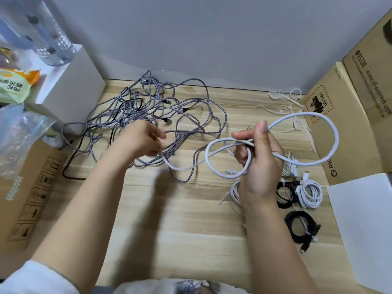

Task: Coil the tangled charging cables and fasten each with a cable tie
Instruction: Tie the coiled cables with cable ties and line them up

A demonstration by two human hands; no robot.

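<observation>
From the head view, the right hand [257,164] is raised over the wooden table [169,219], fingers curled round a pale cable [331,128] that loops out to its right and left. That cable trails left to the left hand [144,141], which pinches it at the near edge of the tangled cables [148,111]. Coiled, tied cables [307,194] lie just right of the right wrist; loose cable ties [284,102] lie beyond, near the wall.

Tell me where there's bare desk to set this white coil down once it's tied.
Bare wood lies near the desk front edge, between the forearms. Crowded: tangled cables far left, finished coils right, loose cable ties far right.
</observation>
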